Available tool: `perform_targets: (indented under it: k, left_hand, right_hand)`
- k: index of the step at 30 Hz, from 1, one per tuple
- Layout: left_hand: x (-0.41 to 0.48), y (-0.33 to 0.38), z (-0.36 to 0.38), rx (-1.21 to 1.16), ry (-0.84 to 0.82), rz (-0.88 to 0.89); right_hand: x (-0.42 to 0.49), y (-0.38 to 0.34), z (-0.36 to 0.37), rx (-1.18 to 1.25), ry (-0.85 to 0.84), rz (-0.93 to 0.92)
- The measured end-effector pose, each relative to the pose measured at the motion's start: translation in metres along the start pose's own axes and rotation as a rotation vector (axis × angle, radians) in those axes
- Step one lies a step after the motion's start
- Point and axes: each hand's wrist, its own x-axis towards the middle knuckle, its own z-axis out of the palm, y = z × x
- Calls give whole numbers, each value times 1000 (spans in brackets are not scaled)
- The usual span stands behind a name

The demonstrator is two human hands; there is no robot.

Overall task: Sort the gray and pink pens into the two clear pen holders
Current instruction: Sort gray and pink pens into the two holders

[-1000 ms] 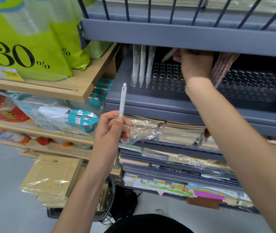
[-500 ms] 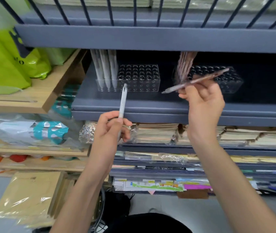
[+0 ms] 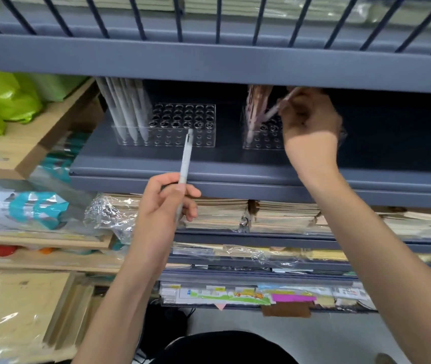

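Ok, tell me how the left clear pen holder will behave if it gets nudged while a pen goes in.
Probably light and apt to slide: the left clear pen holder looks like thin clear plastic on a smooth gray shelf. It may tip leftward, since its gray pens all stand tall at the left end. Likely rigid.

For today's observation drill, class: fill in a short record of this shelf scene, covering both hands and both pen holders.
left hand: grips a gray pen, pointing up
right hand: pinches a pink pen above the right holder
left holder: gray pens at its left end, other holes empty
right holder: pink pens at its left end, partly hidden by the right hand
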Motion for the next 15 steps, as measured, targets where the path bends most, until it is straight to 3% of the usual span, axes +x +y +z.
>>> perform_targets:
  k: [6,15]
  left_hand:
    - [-6,-9,10,-6,17,-4]
    - [-11,-12,13,37,47,5]
  right_hand:
    - [19,-5,3,-376,-350,-102]
    - [24,-9,1,-408,-425,-76]
